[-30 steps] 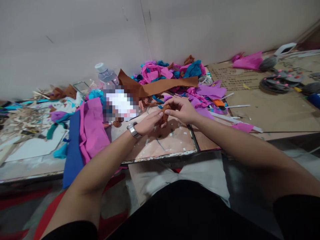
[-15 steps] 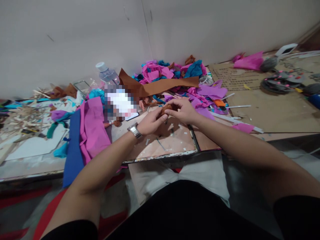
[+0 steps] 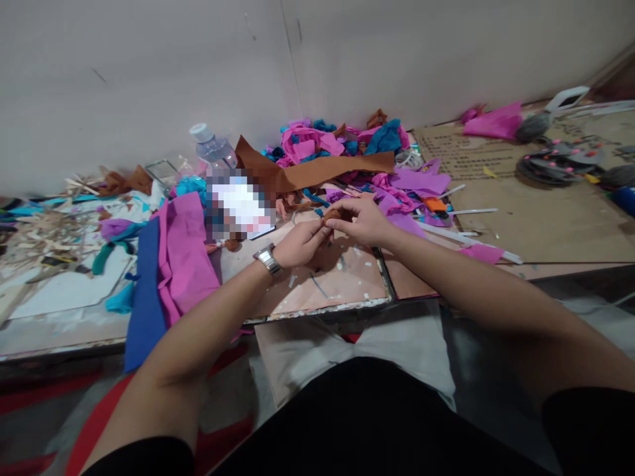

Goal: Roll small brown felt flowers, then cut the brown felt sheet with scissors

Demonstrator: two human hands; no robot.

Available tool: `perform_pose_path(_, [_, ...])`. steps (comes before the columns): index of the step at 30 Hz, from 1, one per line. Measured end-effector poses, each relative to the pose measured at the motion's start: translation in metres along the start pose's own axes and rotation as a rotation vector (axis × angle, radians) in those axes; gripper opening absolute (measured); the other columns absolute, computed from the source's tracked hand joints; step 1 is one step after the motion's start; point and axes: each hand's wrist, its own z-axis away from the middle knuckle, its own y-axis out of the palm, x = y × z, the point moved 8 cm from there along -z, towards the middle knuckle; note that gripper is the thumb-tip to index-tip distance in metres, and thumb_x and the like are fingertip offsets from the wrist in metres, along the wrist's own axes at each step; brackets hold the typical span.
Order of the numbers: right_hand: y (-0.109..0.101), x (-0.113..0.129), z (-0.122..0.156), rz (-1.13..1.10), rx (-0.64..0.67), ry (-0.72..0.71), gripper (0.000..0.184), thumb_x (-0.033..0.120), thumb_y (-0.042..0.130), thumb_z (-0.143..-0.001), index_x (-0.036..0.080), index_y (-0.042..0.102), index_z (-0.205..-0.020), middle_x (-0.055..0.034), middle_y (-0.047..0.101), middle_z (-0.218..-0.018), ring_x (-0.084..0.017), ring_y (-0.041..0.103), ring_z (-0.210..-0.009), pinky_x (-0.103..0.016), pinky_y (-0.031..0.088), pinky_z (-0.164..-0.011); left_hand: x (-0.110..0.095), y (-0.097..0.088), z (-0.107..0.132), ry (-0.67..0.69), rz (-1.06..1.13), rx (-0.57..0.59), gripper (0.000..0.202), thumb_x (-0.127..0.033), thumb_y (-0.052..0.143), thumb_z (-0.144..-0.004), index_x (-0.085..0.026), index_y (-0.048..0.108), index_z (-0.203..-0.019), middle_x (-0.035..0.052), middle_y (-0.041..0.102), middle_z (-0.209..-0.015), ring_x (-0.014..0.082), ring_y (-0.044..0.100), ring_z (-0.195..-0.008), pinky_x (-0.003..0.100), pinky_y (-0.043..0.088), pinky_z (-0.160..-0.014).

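My left hand (image 3: 297, 243), with a metal watch (image 3: 268, 259) on the wrist, and my right hand (image 3: 364, 221) meet over a low board (image 3: 342, 284). Both pinch a small brown crumpled piece of crepe paper (image 3: 331, 215) between their fingertips. The piece is mostly covered by my fingers. A long brown paper strip (image 3: 317, 172) lies just behind the hands.
Pink, purple and teal paper scraps (image 3: 347, 142) pile up by the wall. A water bottle (image 3: 211, 147) stands at the back left. Blue and pink sheets (image 3: 169, 264) lie at left, wooden sticks (image 3: 44, 231) farther left. Cardboard (image 3: 520, 211) with white sticks and tools lies at right.
The brown piece has been worked smaller between my fingertips and the hands have drawn slightly closer. Nothing else moved.
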Motion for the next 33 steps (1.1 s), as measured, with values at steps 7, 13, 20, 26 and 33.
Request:
perform_pose_path(7, [0.003,-0.001,-0.001,-0.089,0.120,0.007,0.033,0.044,0.076,-0.092,0.015,0.078,-0.107,-0.0034,0.077,-0.080,-0.017,0.067,-0.071,-0.029,0.051,-0.067,0.008,0.009,0.001,-0.134,0.375,0.134,0.064,-0.077,0.056,-0.099,-0.015,0.071,-0.098,0.0034,0.066,-0.072,0.0147,0.055,-0.062,0.029,0.041,-0.060])
perform_pose_path(13, [0.008,0.001,0.000,-0.203,0.198,0.031,0.033,0.048,0.077,-0.094,0.018,0.076,-0.108,-0.0033,0.079,-0.081,-0.020,0.073,-0.076,-0.034,0.057,-0.076,0.005,0.023,0.006,-0.319,0.822,0.155,0.037,-0.054,0.076,-0.090,-0.018,0.066,-0.092,0.0020,0.058,-0.073,0.0151,0.053,-0.064,0.030,0.044,-0.060])
perform_pose_path(20, [0.010,0.001,0.000,-0.223,0.183,0.004,0.029,0.040,0.079,-0.091,0.019,0.076,-0.109,-0.0047,0.081,-0.091,-0.021,0.074,-0.082,-0.034,0.058,-0.079,0.009,0.018,0.002,-0.338,0.831,0.107,0.022,-0.037,0.072,-0.084,-0.019,0.061,-0.082,0.0025,0.057,-0.076,0.0151,0.053,-0.064,0.032,0.046,-0.060])
perform_pose_path(26, [0.005,-0.001,-0.001,-0.135,0.131,-0.003,0.032,0.041,0.080,-0.088,0.017,0.077,-0.108,-0.0052,0.079,-0.091,-0.019,0.070,-0.079,-0.031,0.055,-0.074,0.015,0.015,0.002,-0.281,0.776,0.081,0.057,-0.075,0.068,-0.092,-0.018,0.068,-0.093,0.0038,0.061,-0.078,0.0149,0.053,-0.065,0.030,0.041,-0.058])
perform_pose_path(33, [0.005,0.000,-0.002,-0.138,0.134,-0.014,0.035,0.045,0.081,-0.089,0.017,0.078,-0.110,-0.0068,0.080,-0.097,-0.020,0.070,-0.085,-0.032,0.056,-0.079,0.014,0.018,0.004,-0.306,0.893,0.045,0.050,-0.065,0.081,-0.089,-0.018,0.066,-0.084,-0.0021,0.048,-0.066,0.0099,0.041,-0.057,0.027,0.035,-0.057])
